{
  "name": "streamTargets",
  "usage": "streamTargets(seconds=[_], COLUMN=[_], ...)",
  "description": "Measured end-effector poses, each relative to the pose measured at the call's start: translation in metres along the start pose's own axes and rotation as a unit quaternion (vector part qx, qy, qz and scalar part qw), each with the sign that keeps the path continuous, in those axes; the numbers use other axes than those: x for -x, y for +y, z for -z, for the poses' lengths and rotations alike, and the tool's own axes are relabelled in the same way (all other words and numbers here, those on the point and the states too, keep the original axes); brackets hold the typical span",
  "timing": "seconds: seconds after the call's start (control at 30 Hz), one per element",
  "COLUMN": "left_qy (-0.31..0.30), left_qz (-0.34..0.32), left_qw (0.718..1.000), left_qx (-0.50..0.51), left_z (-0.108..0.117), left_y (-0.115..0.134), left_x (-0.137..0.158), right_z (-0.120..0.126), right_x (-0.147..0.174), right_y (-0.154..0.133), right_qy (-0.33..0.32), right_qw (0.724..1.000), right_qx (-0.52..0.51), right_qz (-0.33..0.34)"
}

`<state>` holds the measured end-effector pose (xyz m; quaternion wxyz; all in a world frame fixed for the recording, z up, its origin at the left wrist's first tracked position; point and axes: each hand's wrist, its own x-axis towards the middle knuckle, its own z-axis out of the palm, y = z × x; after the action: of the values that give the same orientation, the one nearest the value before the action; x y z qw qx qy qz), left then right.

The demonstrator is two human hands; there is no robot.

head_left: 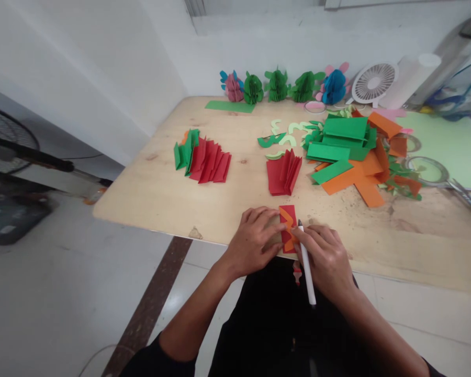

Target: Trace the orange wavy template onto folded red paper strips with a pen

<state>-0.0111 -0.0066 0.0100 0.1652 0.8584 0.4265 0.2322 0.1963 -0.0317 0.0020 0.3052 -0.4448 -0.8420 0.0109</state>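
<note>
A red paper strip lies near the table's front edge, with a wavy-edged orange paper piece on top of it. From the left, my left hand rests with fingers stretched out, its fingertips touching the two papers. My right hand holds a white pen between thumb and fingers, the dark tip pointing away from me and the other end toward my lap. Its fingertips also touch the papers' right side. Just beyond stands a folded red paper stack.
Folded red papers and green papers lie left. Green folded strips and orange scraps are heaped right, near tape rolls and scissors. Along the wall stand paper honeycomb figures and a white fan.
</note>
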Motion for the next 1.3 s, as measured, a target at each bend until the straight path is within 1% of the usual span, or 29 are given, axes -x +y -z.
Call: streamTargets(seconds=[0.23, 0.43, 0.7, 0.9, 1.17, 1.3], left_qy=[-0.009, -0.024, -0.019, -0.035, -0.027, -0.024], left_qz=[0.006, 0.007, 0.002, 0.018, 0.019, 0.022], left_qw=[1.000, 1.000, 1.000, 0.999, 0.999, 0.999], left_qx=[0.000, 0.000, -0.002, 0.003, -0.008, -0.014], left_z=[0.0007, 0.0010, 0.0007, 0.0017, -0.0026, -0.0038], left_y=[0.0005, -0.0003, -0.0017, -0.0026, -0.0051, -0.0070], left_x=[-0.0002, -0.0001, -0.0004, -0.0017, -0.0010, -0.0007], right_z=[-0.0005, -0.0007, -0.0018, -0.0017, 0.0012, 0.0037], right_x=[0.0001, 0.0010, 0.0022, 0.0013, -0.0014, -0.0017], right_y=[-0.0003, 0.0008, 0.0013, 0.0015, -0.0005, 0.0005], right_qy=[0.010, -0.002, 0.004, 0.003, -0.002, 0.003], right_qw=[1.000, 1.000, 1.000, 1.000, 1.000, 1.000], right_qx=[0.013, 0.005, 0.021, 0.018, 0.012, -0.015], right_qz=[0.003, -0.002, 0.009, 0.003, -0.009, -0.013])
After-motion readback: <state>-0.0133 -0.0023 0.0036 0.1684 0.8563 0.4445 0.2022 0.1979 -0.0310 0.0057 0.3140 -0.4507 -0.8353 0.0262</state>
